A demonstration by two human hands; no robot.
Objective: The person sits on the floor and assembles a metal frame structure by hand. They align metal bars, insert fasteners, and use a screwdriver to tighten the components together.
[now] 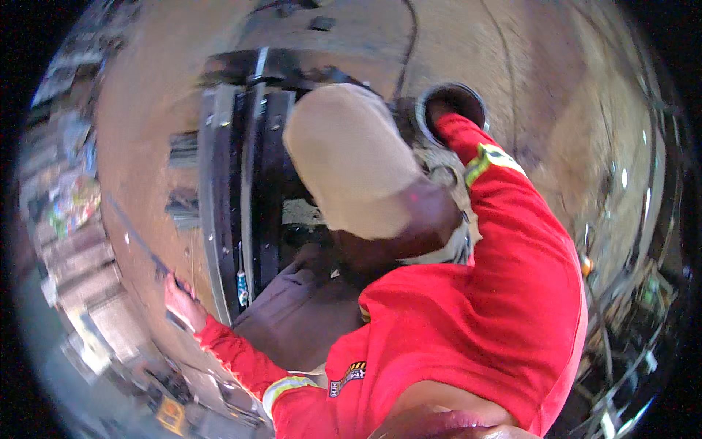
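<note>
My left hand is at the lower left, its fingers closed round the end of a long thin dark rod. The rod points away toward the far left, over the brown floor. On the other side, my right arm in a red sleeve reaches far forward. My right hand is down inside a round, dark bucket-like container with a pale rim; its fingers are hidden there. Between my arms a co-worker in a beige cap bends low, close to several long metal bars.
Short dark metal pieces lie on the floor left of the bars. Cables run across the ground at the far side. Stacked boards and mixed items line the left edge. Clutter fills the right edge.
</note>
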